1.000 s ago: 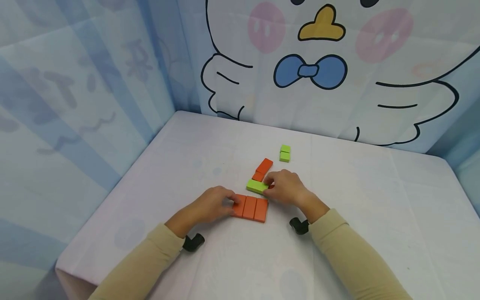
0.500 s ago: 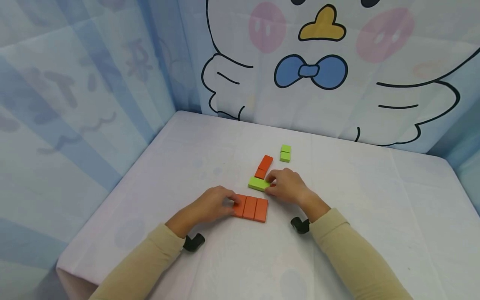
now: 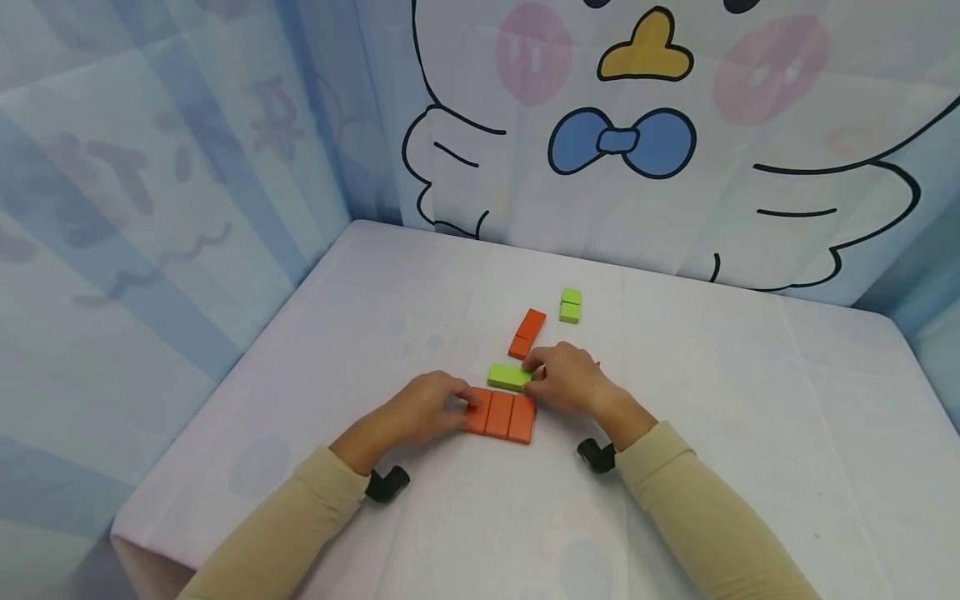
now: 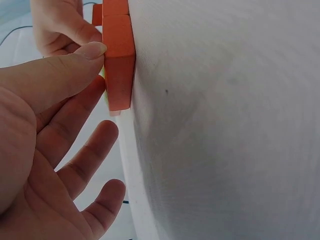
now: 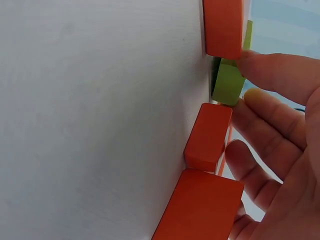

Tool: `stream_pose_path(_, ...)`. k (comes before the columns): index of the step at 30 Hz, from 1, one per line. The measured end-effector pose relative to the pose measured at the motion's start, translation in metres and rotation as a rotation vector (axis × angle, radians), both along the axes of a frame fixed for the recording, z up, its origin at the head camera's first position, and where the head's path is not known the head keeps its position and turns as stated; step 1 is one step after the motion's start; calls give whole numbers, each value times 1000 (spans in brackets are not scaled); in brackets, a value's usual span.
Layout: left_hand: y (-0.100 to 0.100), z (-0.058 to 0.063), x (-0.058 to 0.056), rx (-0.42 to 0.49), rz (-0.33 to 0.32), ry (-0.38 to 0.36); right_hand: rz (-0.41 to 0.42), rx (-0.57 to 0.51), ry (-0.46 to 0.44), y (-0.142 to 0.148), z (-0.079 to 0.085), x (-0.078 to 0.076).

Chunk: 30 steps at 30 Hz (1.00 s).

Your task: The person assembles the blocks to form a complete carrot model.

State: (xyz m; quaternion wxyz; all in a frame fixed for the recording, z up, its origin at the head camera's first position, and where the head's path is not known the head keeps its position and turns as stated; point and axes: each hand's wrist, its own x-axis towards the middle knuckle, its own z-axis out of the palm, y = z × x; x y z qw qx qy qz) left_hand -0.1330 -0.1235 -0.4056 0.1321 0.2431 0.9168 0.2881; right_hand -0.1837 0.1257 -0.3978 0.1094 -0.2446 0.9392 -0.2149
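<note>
In the head view, three orange blocks (image 3: 500, 415) lie side by side in a row. My left hand (image 3: 420, 408) holds the leftmost orange block (image 4: 119, 80), thumb and index fingertips at its edge, other fingers loose in the left wrist view. Just behind the row lies a long green block (image 3: 507, 377). My right hand (image 3: 570, 377) pinches its right end between thumb and index finger; that end of the green block (image 5: 229, 84) shows in the right wrist view. An orange block (image 5: 209, 135) by the right fingers is mostly hidden from the head camera.
Two orange blocks (image 3: 527, 333) lie end to end behind the green block. Two small green blocks (image 3: 570, 306) sit farther back. A white cloth covers the table (image 3: 712, 417), with a printed curtain (image 3: 615, 200) behind it. Black wrist mounts (image 3: 597, 456) hang under both sleeves.
The green block has first shifted slightly away, then back towards me and left, with my right hand. The two orange blocks behind have straightened into line. My left hand has stayed put.
</note>
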Motion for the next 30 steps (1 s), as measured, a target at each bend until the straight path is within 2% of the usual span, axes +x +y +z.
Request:
stream_pose_path(20, -1, 2, -1, 12, -17, 3, 29, 35, 21, -8, 0, 2)
stream_pose_path(30, 0, 1, -1, 6, 18, -33, 22, 41, -1, -7, 4, 6)
